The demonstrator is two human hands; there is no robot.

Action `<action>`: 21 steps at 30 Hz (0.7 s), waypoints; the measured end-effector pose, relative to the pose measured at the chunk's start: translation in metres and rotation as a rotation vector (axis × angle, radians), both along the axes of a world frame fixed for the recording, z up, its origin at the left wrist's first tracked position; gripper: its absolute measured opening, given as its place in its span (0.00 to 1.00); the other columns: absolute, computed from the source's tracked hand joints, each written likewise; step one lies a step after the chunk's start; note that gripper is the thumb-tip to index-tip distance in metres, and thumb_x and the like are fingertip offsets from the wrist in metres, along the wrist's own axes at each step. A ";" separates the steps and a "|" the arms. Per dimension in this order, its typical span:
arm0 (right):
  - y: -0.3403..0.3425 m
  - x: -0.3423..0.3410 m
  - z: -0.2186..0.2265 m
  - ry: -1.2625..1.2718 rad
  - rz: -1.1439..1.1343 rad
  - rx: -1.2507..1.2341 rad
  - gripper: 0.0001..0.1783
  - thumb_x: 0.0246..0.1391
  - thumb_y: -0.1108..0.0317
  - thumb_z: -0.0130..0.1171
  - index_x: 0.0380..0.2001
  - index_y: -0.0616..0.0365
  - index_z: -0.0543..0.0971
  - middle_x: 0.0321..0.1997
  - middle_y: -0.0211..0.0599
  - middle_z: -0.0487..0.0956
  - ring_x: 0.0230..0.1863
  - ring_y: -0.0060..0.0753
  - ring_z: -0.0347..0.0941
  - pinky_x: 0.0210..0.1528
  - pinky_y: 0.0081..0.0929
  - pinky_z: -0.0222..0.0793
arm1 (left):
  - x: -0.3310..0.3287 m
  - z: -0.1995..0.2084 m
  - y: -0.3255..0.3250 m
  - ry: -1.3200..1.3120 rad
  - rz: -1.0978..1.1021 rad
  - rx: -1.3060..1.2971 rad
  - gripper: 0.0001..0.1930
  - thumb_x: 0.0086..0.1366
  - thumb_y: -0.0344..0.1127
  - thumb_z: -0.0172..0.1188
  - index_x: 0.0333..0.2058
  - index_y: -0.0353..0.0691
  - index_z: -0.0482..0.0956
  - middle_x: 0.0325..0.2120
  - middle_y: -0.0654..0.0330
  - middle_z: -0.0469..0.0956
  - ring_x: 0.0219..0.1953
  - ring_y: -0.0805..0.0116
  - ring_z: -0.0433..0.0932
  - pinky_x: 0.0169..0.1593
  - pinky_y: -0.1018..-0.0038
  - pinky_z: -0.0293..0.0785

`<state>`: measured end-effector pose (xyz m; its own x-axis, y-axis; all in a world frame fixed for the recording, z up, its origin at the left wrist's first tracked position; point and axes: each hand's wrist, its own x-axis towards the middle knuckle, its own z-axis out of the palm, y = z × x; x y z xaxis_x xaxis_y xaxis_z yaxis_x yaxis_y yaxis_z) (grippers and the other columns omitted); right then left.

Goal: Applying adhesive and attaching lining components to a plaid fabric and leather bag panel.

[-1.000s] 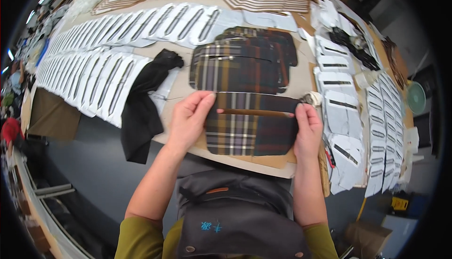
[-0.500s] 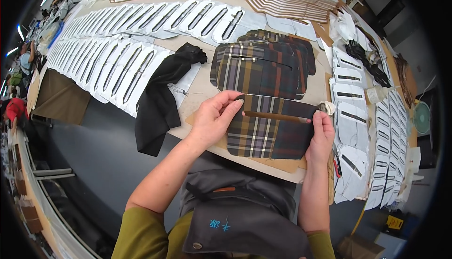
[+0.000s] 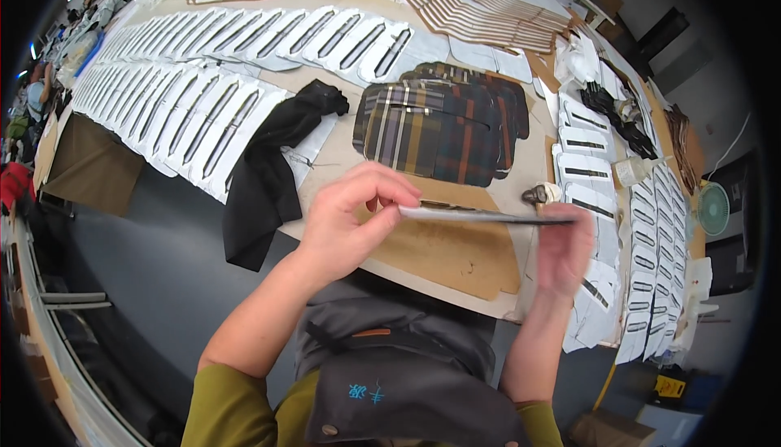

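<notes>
My left hand (image 3: pixel 358 215) pinches one end of a plaid fabric panel (image 3: pixel 484 216) between thumb and fingers. The panel is turned edge-on, so only its thin pale and dark rim shows and its plaid face is mostly hidden. At the panel's far right end is my right hand (image 3: pixel 564 248), smeared by motion; whether its fingers grip the panel is unclear. Below the panel lies a tan cardboard sheet (image 3: pixel 447 260) at the table's near edge. Just beyond it rests a stack of dark plaid panels (image 3: pixel 435 130), with a slit visible in the top ones.
Black cloth (image 3: pixel 272 174) drapes over the table edge at left. Rows of white slotted pieces (image 3: pixel 195 117) run along the left, and more white pieces (image 3: pixel 586 174) lie at right. Near my right hand sit a small dark-and-white object (image 3: pixel 541 194) and a squeeze bottle (image 3: pixel 630 172).
The plaid panel has tipped from face-up to edge-on, uncovering the cardboard beneath. My right hand has shifted and blurred, while my left hand keeps its pinch. The whole view has moved slightly.
</notes>
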<state>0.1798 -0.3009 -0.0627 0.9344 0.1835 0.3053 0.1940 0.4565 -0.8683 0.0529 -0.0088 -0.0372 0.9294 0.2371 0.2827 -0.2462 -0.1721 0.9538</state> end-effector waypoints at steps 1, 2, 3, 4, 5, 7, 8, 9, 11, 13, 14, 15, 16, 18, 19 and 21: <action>-0.010 -0.002 0.022 -0.150 0.214 0.116 0.14 0.71 0.60 0.55 0.35 0.58 0.80 0.40 0.37 0.80 0.43 0.32 0.73 0.53 0.37 0.69 | -0.004 0.003 -0.002 -0.228 -0.002 0.057 0.11 0.57 0.17 0.63 0.36 0.39 0.86 0.38 0.63 0.82 0.38 0.75 0.79 0.39 0.77 0.75; -0.016 -0.002 0.043 -0.283 0.204 -0.016 0.12 0.69 0.64 0.57 0.34 0.60 0.80 0.39 0.37 0.80 0.43 0.32 0.73 0.53 0.35 0.69 | -0.008 0.001 -0.003 -0.216 -0.019 0.047 0.11 0.57 0.17 0.63 0.36 0.39 0.86 0.38 0.63 0.82 0.38 0.75 0.79 0.39 0.77 0.75; -0.018 -0.002 0.056 -0.411 0.201 -0.146 0.10 0.66 0.68 0.59 0.32 0.61 0.81 0.38 0.37 0.80 0.43 0.31 0.73 0.53 0.34 0.68 | -0.012 -0.003 -0.003 -0.253 -0.001 0.211 0.12 0.55 0.16 0.63 0.35 0.40 0.86 0.38 0.62 0.82 0.38 0.71 0.80 0.40 0.75 0.75; -0.019 -0.005 0.064 -0.339 0.068 -0.404 0.06 0.63 0.71 0.61 0.32 0.63 0.81 0.37 0.37 0.81 0.43 0.31 0.74 0.51 0.32 0.68 | -0.014 -0.009 -0.004 -0.293 0.017 0.372 0.14 0.52 0.15 0.63 0.34 0.41 0.87 0.38 0.62 0.82 0.38 0.67 0.80 0.42 0.73 0.75; -0.017 -0.009 0.068 -0.260 -0.065 -0.662 0.03 0.59 0.75 0.63 0.32 0.64 0.82 0.36 0.37 0.81 0.43 0.31 0.75 0.50 0.30 0.67 | -0.016 -0.016 -0.006 -0.331 0.033 0.531 0.16 0.49 0.14 0.64 0.33 0.41 0.88 0.38 0.61 0.82 0.39 0.62 0.80 0.43 0.70 0.75; 0.003 -0.018 0.066 -0.240 0.112 -0.873 0.07 0.50 0.79 0.68 0.35 0.63 0.83 0.41 0.34 0.84 0.44 0.27 0.77 0.46 0.25 0.69 | -0.027 -0.031 -0.020 -0.244 0.008 0.597 0.16 0.50 0.18 0.67 0.37 0.44 0.88 0.38 0.63 0.82 0.40 0.60 0.80 0.45 0.67 0.73; 0.016 -0.030 0.064 -0.255 0.254 -0.974 0.10 0.49 0.77 0.69 0.37 0.60 0.84 0.41 0.32 0.84 0.44 0.28 0.78 0.47 0.28 0.70 | -0.034 -0.035 -0.029 -0.189 0.025 0.647 0.15 0.50 0.20 0.68 0.37 0.44 0.88 0.37 0.65 0.82 0.42 0.61 0.79 0.47 0.66 0.71; 0.034 -0.042 0.052 -0.261 0.312 -0.977 0.10 0.49 0.77 0.69 0.38 0.59 0.83 0.40 0.33 0.84 0.43 0.32 0.78 0.46 0.30 0.70 | -0.040 -0.040 -0.035 -0.135 0.048 0.703 0.14 0.51 0.23 0.70 0.38 0.44 0.88 0.37 0.66 0.82 0.43 0.61 0.79 0.49 0.66 0.69; 0.053 -0.053 0.029 -0.254 0.355 -0.992 0.11 0.49 0.76 0.69 0.38 0.57 0.83 0.39 0.34 0.83 0.43 0.36 0.78 0.45 0.33 0.70 | -0.042 -0.042 -0.038 -0.098 0.069 0.671 0.14 0.52 0.25 0.71 0.39 0.45 0.87 0.38 0.67 0.83 0.45 0.63 0.78 0.53 0.65 0.66; 0.060 -0.055 0.022 -0.453 0.323 -1.085 0.10 0.48 0.75 0.69 0.36 0.57 0.82 0.37 0.36 0.82 0.41 0.44 0.76 0.43 0.38 0.70 | -0.043 -0.039 -0.039 -0.073 0.053 0.630 0.12 0.53 0.26 0.71 0.38 0.45 0.87 0.38 0.68 0.83 0.44 0.63 0.78 0.52 0.65 0.66; 0.063 -0.058 0.022 -0.476 0.284 -1.088 0.09 0.48 0.75 0.68 0.34 0.56 0.81 0.35 0.35 0.80 0.41 0.47 0.74 0.43 0.40 0.69 | -0.043 -0.041 -0.041 -0.069 0.050 0.622 0.12 0.53 0.26 0.71 0.38 0.45 0.87 0.38 0.68 0.83 0.44 0.63 0.78 0.52 0.65 0.66; 0.064 -0.059 0.022 -0.473 0.287 -1.088 0.09 0.48 0.75 0.68 0.34 0.56 0.81 0.35 0.35 0.80 0.41 0.47 0.74 0.43 0.40 0.69 | -0.043 -0.045 -0.041 -0.086 0.077 0.641 0.11 0.53 0.27 0.72 0.37 0.46 0.87 0.38 0.69 0.83 0.44 0.63 0.78 0.52 0.66 0.65; 0.065 -0.060 0.024 -0.531 0.277 -1.157 0.09 0.47 0.76 0.68 0.34 0.56 0.82 0.36 0.34 0.80 0.41 0.45 0.75 0.45 0.38 0.69 | -0.042 -0.047 -0.041 -0.104 0.104 0.661 0.11 0.53 0.27 0.72 0.36 0.46 0.87 0.38 0.70 0.83 0.44 0.63 0.78 0.51 0.66 0.65; 0.067 -0.062 0.027 -0.584 0.269 -1.231 0.09 0.47 0.76 0.69 0.34 0.56 0.82 0.36 0.33 0.81 0.42 0.43 0.76 0.47 0.36 0.69 | -0.040 -0.049 -0.045 -0.092 0.134 0.655 0.09 0.54 0.29 0.72 0.35 0.45 0.86 0.38 0.70 0.83 0.44 0.64 0.78 0.51 0.65 0.66; 0.068 -0.063 0.028 -0.607 0.259 -1.244 0.09 0.47 0.76 0.68 0.34 0.55 0.82 0.36 0.33 0.81 0.42 0.42 0.75 0.47 0.36 0.68 | -0.040 -0.050 -0.047 -0.082 0.165 0.650 0.07 0.54 0.30 0.72 0.33 0.45 0.85 0.38 0.71 0.83 0.44 0.64 0.77 0.50 0.64 0.67; 0.069 -0.064 0.028 -0.628 0.248 -1.262 0.08 0.47 0.76 0.68 0.33 0.55 0.82 0.35 0.32 0.80 0.41 0.42 0.74 0.48 0.35 0.67 | -0.040 -0.050 -0.049 -0.080 0.172 0.651 0.07 0.54 0.30 0.72 0.33 0.45 0.85 0.38 0.71 0.83 0.43 0.65 0.77 0.50 0.64 0.66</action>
<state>0.1161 -0.2321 -0.0347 0.6123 0.7740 0.1611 0.7219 -0.4643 -0.5131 0.0128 -0.0574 -0.0874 0.8642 0.1382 0.4839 -0.2290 -0.7482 0.6227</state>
